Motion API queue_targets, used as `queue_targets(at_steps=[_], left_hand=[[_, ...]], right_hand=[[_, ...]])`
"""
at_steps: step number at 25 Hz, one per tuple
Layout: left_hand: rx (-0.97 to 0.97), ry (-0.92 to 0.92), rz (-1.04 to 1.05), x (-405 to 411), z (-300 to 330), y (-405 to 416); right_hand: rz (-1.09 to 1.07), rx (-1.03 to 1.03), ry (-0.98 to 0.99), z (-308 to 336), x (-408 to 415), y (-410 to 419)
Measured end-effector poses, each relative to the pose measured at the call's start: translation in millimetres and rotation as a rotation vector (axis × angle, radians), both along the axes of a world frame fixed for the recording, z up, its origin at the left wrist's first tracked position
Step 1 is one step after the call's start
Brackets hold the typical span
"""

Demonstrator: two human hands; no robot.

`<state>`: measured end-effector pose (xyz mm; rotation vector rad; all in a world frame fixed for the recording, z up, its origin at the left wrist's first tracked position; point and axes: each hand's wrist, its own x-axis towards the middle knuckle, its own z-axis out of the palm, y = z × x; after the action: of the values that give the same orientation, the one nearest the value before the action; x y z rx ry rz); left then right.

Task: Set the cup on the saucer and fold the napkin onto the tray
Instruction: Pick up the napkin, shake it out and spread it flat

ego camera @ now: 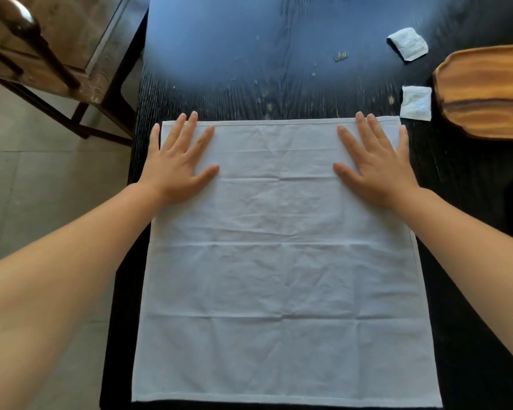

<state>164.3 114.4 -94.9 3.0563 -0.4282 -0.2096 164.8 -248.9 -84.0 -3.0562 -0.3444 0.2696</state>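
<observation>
A large white cloth napkin (279, 261) lies spread flat and unfolded on the dark table, with faint crease lines across it. My left hand (178, 164) presses flat on its far left corner, fingers spread. My right hand (376, 164) presses flat on its far right corner, fingers spread too. Neither hand holds anything. A wooden tray (486, 90) sits at the right edge of the view, partly cut off. No cup or saucer is in view.
The dark wooden table (279, 69) has crumbs and specks beyond the napkin. Two small white sachets (407, 44) (415, 102) lie left of the tray. A wooden chair (51, 54) stands on the tiled floor beside the table's left edge.
</observation>
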Motion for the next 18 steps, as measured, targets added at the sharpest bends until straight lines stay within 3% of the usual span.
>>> queue_targets(at_steps=[4, 7, 12, 16, 18], left_hand=[[-0.259, -0.096, -0.002, -81.7, 23.4, -31.4], [-0.378, -0.066, -0.007, -173.4, 33.2, -37.6], [-0.31, 0.027, -0.095, -304.0, 39.6, -18.8], [-0.169, 0.163, -0.12, -351.5, 26.0, -2.3], [-0.142, 0.135, -0.121, -358.8, 18.8, 2.9]], right_hand=[[0.058, 0.168, -0.121, 13.6, -71.0, 20.2], [0.161, 0.226, -0.15, 21.9, -161.9, 20.5], [0.336, 0.164, -0.088, 29.7, -286.8, -12.7], [0.39, 0.034, 0.064, 22.4, -331.3, -32.1], [0.375, 0.021, 0.061, 17.7, -338.5, -36.9]])
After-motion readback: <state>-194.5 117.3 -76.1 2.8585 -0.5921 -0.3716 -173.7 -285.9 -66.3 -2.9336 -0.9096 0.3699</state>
